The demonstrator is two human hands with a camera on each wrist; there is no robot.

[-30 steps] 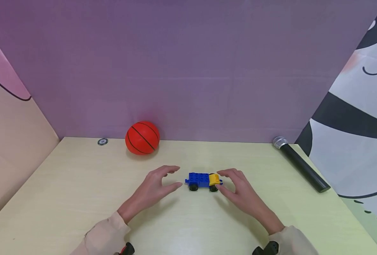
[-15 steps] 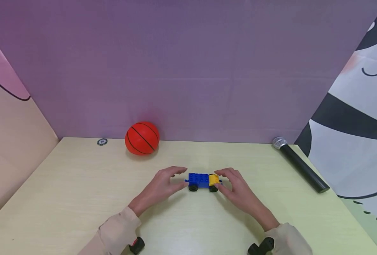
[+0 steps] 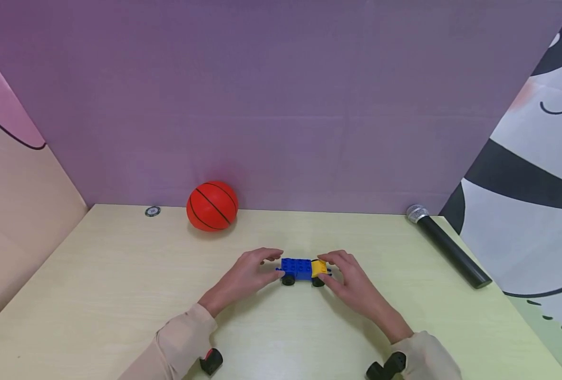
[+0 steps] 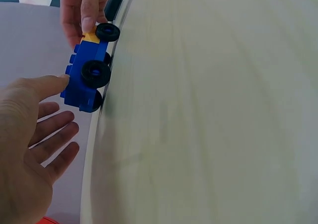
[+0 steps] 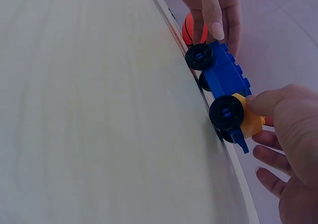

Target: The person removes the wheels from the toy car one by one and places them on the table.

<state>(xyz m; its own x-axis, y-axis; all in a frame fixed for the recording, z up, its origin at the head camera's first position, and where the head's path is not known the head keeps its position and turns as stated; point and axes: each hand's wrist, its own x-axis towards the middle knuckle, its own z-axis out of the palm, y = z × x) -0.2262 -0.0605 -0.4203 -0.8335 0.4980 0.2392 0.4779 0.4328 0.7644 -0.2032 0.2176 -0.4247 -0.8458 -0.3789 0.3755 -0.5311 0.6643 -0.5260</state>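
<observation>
A blue toy car (image 3: pixel 296 268) with a yellow front block (image 3: pixel 319 267) and black wheels stands on the table between both hands. At its blue left end, the left hand (image 3: pixel 249 274) has its thumb in front and its fingers spread farther back. Beside the yellow end is the right hand (image 3: pixel 352 279), thumb in front and index finger behind, the fingers loosely bent. In the wrist views, the left thumb (image 4: pixel 52 86) overlaps the car's blue side and the right thumb (image 5: pixel 266 101) overlaps the yellow block. Whether either thumb presses on it cannot be told.
On the pale table (image 3: pixel 262 338), a small red basketball (image 3: pixel 212 206) sits at the back left, near a round chip (image 3: pixel 152 211). A black microphone (image 3: pixel 447 245) lies along the right edge. A purple backdrop (image 3: pixel 281 105) rises behind the table.
The left hand has moved right, up to the car's blue end. The right hand has shifted slightly left around the yellow end. The toy car has stayed in place.
</observation>
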